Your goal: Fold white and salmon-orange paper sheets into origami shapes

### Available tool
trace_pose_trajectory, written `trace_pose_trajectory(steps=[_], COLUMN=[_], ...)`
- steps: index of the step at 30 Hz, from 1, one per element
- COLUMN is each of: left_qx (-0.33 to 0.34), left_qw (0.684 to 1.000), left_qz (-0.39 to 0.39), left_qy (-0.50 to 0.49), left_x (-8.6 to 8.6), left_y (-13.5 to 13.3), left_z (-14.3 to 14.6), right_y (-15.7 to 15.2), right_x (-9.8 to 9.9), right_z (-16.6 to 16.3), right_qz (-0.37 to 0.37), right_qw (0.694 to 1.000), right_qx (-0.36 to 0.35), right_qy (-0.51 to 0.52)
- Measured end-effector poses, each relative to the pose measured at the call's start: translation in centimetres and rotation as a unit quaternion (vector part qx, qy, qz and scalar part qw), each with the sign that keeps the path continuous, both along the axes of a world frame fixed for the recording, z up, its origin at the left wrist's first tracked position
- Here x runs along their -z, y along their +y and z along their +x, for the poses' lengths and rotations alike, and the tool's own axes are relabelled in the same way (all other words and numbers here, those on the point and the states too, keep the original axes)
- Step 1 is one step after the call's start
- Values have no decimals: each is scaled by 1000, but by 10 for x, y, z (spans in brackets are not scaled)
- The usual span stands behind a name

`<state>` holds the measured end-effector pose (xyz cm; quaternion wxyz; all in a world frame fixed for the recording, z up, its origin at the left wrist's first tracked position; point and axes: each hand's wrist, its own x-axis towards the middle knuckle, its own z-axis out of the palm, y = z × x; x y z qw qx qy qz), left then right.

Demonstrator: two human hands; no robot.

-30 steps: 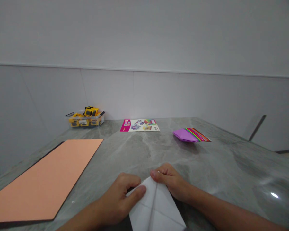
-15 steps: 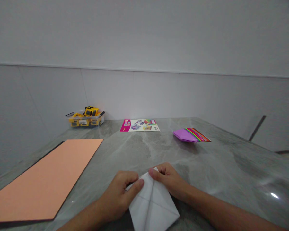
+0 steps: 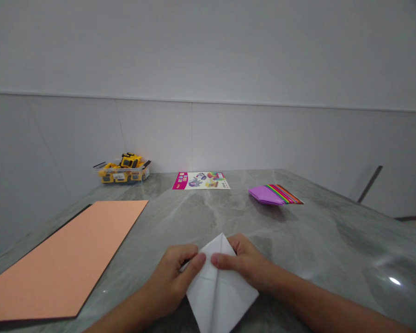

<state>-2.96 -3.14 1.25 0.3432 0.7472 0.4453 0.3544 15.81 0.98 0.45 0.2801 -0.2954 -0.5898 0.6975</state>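
A folded white sheet of paper (image 3: 225, 293), diamond-shaped with a crease down its middle, is held between both hands near the front of the table. My left hand (image 3: 175, 277) pinches its left edge, thumb on top and fingers curled beneath. On the other side, my right hand (image 3: 246, 263) grips the upper right edge with its thumb pressed on the paper by the centre crease; its fingers go behind the sheet. The paper's top corner points away from me, and its lower tip runs out of view.
A large orange board (image 3: 72, 249) lies at the left. Farther back are a clear plastic box (image 3: 119, 175) of yellow toy vehicles and a printed picture sheet (image 3: 201, 181). Purple folded paper (image 3: 266, 194) with rainbow stripes rests at the right on the grey marbled table (image 3: 180, 217).
My right thumb has slid from the paper's top corner down toward the middle, uncovering that corner. The paper has turned slightly, its tip now pointing away. My left hand barely moved.
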Motion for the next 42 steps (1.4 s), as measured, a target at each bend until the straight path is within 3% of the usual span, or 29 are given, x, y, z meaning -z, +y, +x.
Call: trace_pose_trajectory(steps=[3, 5, 7, 9, 16, 29, 37, 42], left_qx=[-39, -103, -184, -233, -86, -88, -128, -152], left_qw=[999, 993, 977, 963, 979, 974, 966, 956], left_qz=[7, 9, 11, 2, -89, -85, -66, -84], left_qy=[-21, -56, -103, -136, -161, -189, -216, -236], left_x=[-1, -1, 1, 3, 11, 3, 2, 1], left_y=[1, 4, 6, 7, 0, -6, -1, -3], left_z=[-1, -4, -6, -5, 11, 16, 11, 13], right_y=[4, 8, 10, 8, -8, -7, 0, -3], right_x=[2, 3, 2, 1, 3, -1, 4, 1], right_z=[0, 0, -1, -4, -17, -12, -10, -9], right_qz=[-32, -89, -135, -135, -48, -5, 69, 48], right_qw=[997, 987, 972, 967, 979, 979, 994, 996], right_qx=[58, 99, 88, 54, 127, 161, 65, 47], right_qy=[23, 91, 172, 211, 153, 124, 57, 53])
